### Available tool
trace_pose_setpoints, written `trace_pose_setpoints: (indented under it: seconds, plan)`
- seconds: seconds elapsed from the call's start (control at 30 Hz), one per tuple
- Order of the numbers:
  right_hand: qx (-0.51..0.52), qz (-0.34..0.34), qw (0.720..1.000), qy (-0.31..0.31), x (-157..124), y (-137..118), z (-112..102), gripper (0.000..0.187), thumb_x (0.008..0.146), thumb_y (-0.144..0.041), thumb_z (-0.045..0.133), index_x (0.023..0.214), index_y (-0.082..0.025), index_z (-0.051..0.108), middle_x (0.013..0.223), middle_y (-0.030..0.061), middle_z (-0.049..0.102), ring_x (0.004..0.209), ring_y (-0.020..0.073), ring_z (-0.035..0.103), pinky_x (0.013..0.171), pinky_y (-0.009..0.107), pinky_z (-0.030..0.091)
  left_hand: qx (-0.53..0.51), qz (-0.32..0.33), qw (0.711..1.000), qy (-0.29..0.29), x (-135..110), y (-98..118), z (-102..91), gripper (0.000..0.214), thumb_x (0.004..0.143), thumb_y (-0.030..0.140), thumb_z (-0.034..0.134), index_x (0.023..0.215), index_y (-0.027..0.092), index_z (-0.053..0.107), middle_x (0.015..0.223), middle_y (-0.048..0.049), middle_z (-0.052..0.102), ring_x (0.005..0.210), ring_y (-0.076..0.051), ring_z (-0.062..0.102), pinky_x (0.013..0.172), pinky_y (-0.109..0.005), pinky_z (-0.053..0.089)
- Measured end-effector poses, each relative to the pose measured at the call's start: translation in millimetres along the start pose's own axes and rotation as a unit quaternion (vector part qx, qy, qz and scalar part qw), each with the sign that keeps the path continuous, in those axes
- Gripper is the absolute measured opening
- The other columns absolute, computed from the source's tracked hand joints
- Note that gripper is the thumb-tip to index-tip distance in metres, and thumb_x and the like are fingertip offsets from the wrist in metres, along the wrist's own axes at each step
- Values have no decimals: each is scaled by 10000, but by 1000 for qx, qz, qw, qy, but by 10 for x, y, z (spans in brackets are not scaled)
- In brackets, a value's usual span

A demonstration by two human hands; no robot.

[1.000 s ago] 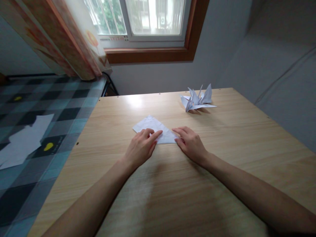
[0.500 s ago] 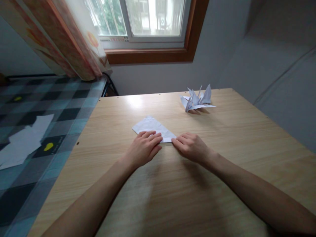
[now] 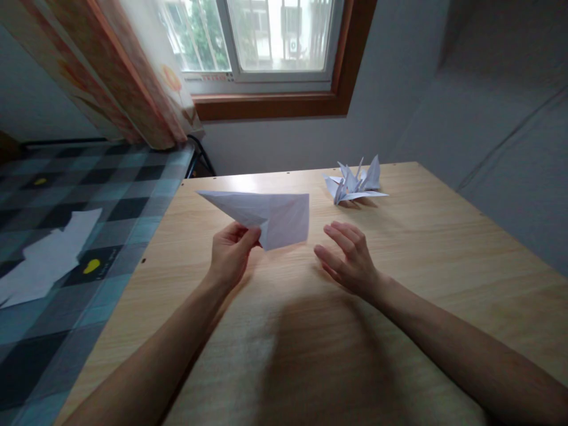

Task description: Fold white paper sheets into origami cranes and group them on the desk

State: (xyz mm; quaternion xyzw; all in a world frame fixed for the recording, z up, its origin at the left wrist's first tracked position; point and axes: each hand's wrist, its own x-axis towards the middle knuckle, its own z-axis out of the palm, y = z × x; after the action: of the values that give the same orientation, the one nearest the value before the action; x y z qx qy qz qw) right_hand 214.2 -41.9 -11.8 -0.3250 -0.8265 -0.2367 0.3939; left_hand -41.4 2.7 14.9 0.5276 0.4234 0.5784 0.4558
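Observation:
A folded sheet of white paper (image 3: 279, 218) is held up above the wooden table (image 3: 248, 367). One end of it tapers to a long point at the left, and the other end is squarish with creases. My left hand (image 3: 233, 248) pinches its lower edge, thumb on the near face. To the right of the paper, my right hand (image 3: 348, 254) hovers apart from it with fingers spread and nothing in them. White folded paper cranes (image 3: 355, 182) stand farther back on the table, beyond my right hand.
To the left, a bed or surface with a checked cloth (image 3: 146, 183) bears loose white paper sheets (image 3: 53, 254). A patterned curtain (image 3: 133, 71) hangs beside the window (image 3: 279, 41) behind the table. A cable (image 3: 510, 136) runs along the right wall.
The paper has been lifted off the table and turned, its point now toward the left. My left hand went from lying flat to pinching it; my right hand let go and opened.

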Motion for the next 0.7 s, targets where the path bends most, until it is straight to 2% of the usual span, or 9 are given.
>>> trace_pose_setpoints:
  seconds: [0.07,0.13,0.23,0.3,0.37,0.47,0.53,0.6,0.7]
  plan:
    - [0,25,999,-40,-28,25,2,461,888,-137,617,1273,-367,510,1361,73,533,1354,285,440,1085,569,381,-90,-71,993,-19,1,37,40,319,647,374,809,830,165,652,675,6,675,583,-134,613,563,-266,507]
    - [15,34,997,-71,-31,38,-8,450,903,-130,589,1271,-385,536,1363,56,561,1357,287,449,1107,591,345,-105,-115,987,-27,-20,37,74,376,601,350,840,837,162,614,623,29,645,525,-107,583,525,-229,483]
    - [70,-25,990,-116,-5,43,-9,374,932,-138,540,1257,-320,586,1325,57,623,1327,258,493,1100,523,385,-46,-154,986,-46,-61,-11,90,477,620,344,819,986,159,576,546,70,583,426,-80,507,454,-192,407]
    - [108,-84,981,-138,11,43,18,285,950,-139,508,1186,-240,631,1222,71,689,1237,232,570,1040,450,452,70,-142,985,-74,-84,-34,72,567,692,349,761,1171,153,531,548,75,574,421,-102,512,460,-212,401]
    - [132,-106,973,-155,16,41,59,225,955,-128,489,1088,-186,660,1075,73,739,1070,204,651,936,383,511,263,-83,958,-84,-105,-35,41,623,761,316,700,1320,158,472,595,52,602,495,-152,577,535,-265,453]
    - [155,-79,969,-175,7,34,104,188,944,-133,496,1017,-158,667,990,85,749,915,185,676,834,342,538,517,64,851,-72,-131,-40,-8,646,807,256,661,1408,175,436,846,-56,694,803,-254,664,746,-379,516]
    - [169,-58,966,-186,2,26,106,184,931,-137,500,993,-162,672,1002,94,745,917,187,674,829,339,541,568,164,800,-97,-139,-72,-35,575,845,253,628,1392,175,467,1111,-129,677,1038,-295,625,892,-435,502]
    - [182,-34,963,-193,-1,14,91,192,920,-131,498,975,-169,678,987,89,747,908,187,676,821,330,544,557,243,776,-170,-139,-123,-57,448,900,275,571,1337,182,533,1310,-143,606,1208,-297,553,1009,-450,457]
    - [201,18,962,-183,-9,-6,74,211,927,-136,488,1010,-163,680,917,83,753,838,187,686,774,317,552,531,264,749,-296,-131,-174,-76,356,969,354,478,1265,211,614,1393,-105,581,1322,-285,494,1099,-471,396]
